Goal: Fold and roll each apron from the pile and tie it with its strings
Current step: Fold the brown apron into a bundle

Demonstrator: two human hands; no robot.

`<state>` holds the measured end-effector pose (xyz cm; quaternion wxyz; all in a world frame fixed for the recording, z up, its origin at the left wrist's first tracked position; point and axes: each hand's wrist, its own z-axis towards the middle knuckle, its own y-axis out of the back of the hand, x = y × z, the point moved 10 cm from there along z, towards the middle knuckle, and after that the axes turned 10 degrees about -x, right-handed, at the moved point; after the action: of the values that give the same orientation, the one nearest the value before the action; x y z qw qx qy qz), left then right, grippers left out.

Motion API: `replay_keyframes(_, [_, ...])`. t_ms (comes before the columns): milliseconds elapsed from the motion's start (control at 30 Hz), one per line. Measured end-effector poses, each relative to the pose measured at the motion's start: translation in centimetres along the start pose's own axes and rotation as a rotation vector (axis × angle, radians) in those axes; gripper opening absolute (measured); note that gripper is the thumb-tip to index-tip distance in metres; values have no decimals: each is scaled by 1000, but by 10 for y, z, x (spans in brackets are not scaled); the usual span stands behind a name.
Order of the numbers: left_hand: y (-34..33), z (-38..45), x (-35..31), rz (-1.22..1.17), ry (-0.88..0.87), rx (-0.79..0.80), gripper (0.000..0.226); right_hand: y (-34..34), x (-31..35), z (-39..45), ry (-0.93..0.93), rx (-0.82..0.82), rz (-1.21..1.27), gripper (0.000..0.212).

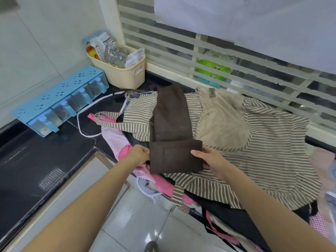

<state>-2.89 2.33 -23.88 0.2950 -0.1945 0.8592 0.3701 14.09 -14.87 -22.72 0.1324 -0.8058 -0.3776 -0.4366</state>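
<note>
**Q:** Counting hands first: how many are engaged, and on what?

**A:** Two. The left hand [139, 155] pinches the left edge of the brown apron [172, 124], fingers curled over the cloth. The right hand [211, 160] grips the right edge of the same folded end, thumb laid on top, fingers tucked beneath.

**Q:** Position and condition of the brown apron?

**A:** One item, folded into a long narrow strip. Its near end is turned over into one flat rectangular fold, held between both hands. The remaining strip runs away toward the window [236, 70]. It lies on top of the pile.

**Q:** Pile contents, counted?

**A:** One striped apron [263, 160] directly under the brown one, with one beige panel at its centre. Pink checked fabric [112, 140] and black fabric [227, 211] show beneath; the number of separate aprons there cannot be determined. One white string [80, 124] loops across the black counter [27, 170].

**Q:** Other fixtures?

**A:** One blue spice rack [60, 99] with five clear compartments, and one cream basket [125, 73] holding packets, both at the counter's far left.
</note>
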Motion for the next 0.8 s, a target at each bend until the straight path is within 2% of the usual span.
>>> replay_keyframes(100, [7,-1,-8,141,-84,-118,39,-1,0,3,1,2,-29,30])
replay_keyframes(200, [13,-4,-10,168,-124,-159,39,-4,3,4,-4,2,-29,36])
replay_keyframes(367, [16,-3,-4,262,-118,-164,40,-15,11,4,65,-51,-169,21])
replay_keyframes(500, [14,0,0,301,-104,-150,37,-14,14,14,124,-171,-330,42])
replay_keyframes(567, [13,0,3,284,-85,-147,38,-14,11,18,119,-201,-387,53])
replay_keyframes(633, [11,-1,4,235,-67,-135,39,-16,9,22,113,-210,-383,53])
replay_keyframes(800, [6,-3,14,-18,35,-66,37,-17,-2,29,-12,-179,-165,52])
